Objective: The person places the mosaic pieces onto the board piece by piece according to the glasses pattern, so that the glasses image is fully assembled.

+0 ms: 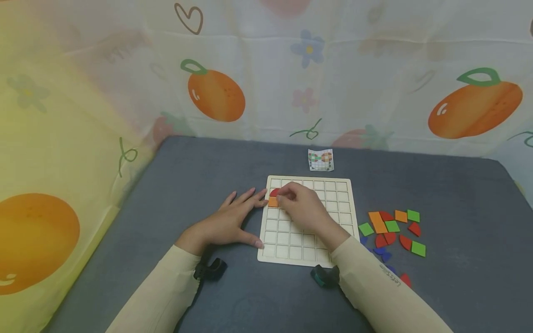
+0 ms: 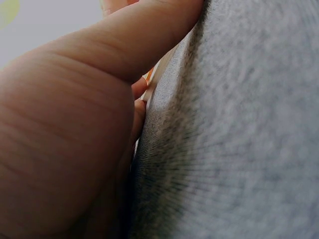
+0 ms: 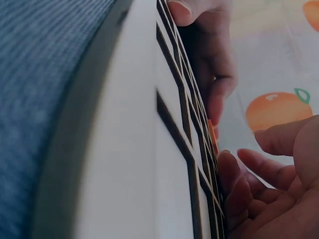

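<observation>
A pale wooden grid board (image 1: 295, 239) lies on the table, with a red rounded piece (image 1: 274, 192) and an orange square (image 1: 272, 202) in its left column. My left hand (image 1: 231, 224) is spread along the board's left side, its fingertips and thumb at the rim. Over the upper left cells, my right hand (image 1: 306, 210) reaches to the red and orange pieces. In the right wrist view the right hand's fingers (image 3: 231, 174) bend loosely against the board beside an orange edge (image 3: 213, 132), the thumb apart from them. The left wrist view is mostly filled by the left thumb (image 2: 114, 40).
Right of the board lie loose pieces: an orange rectangle (image 1: 377, 222), green squares (image 1: 418, 249), red quarter circles (image 1: 405, 242) and small blue pieces (image 1: 380, 251), some partly behind the right sleeve. A printed pattern card (image 1: 321, 160) sits beyond the board, before a fruit-patterned curtain (image 1: 266, 83).
</observation>
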The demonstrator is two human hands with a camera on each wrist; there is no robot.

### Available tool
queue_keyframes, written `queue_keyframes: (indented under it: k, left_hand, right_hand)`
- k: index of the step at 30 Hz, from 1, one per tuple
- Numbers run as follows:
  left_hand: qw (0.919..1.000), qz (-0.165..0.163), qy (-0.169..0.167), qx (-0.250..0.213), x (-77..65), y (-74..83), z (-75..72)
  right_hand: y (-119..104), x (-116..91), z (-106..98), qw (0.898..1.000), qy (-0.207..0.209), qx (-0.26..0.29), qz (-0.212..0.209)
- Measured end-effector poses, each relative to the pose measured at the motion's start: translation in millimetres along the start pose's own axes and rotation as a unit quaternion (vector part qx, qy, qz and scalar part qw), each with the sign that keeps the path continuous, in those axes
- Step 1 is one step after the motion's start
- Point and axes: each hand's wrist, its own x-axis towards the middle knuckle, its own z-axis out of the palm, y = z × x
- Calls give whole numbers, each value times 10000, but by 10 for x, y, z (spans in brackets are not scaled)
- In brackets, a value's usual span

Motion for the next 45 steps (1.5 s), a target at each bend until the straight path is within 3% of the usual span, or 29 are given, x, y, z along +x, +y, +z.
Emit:
queue_keyframes:
  k: [12,23,36,45]
  left_hand:
    - [10000,55,53,-28,2,8,-2]
    - [10000,-88,-13,8,-19,9,-11]
    - [10000,-9,36,43,-13,-26,28]
    - [10000,-31,41,-63,-7,-12,31]
  right_hand:
    - [65,-67,-138,9965,-112,807,-172]
    - [158,-245,-427,9821,38,1736,-727]
    - [409,-513,-797,9717,127,1975,-1294]
    - [717,-736,-1159,9620,541,2149,-1596]
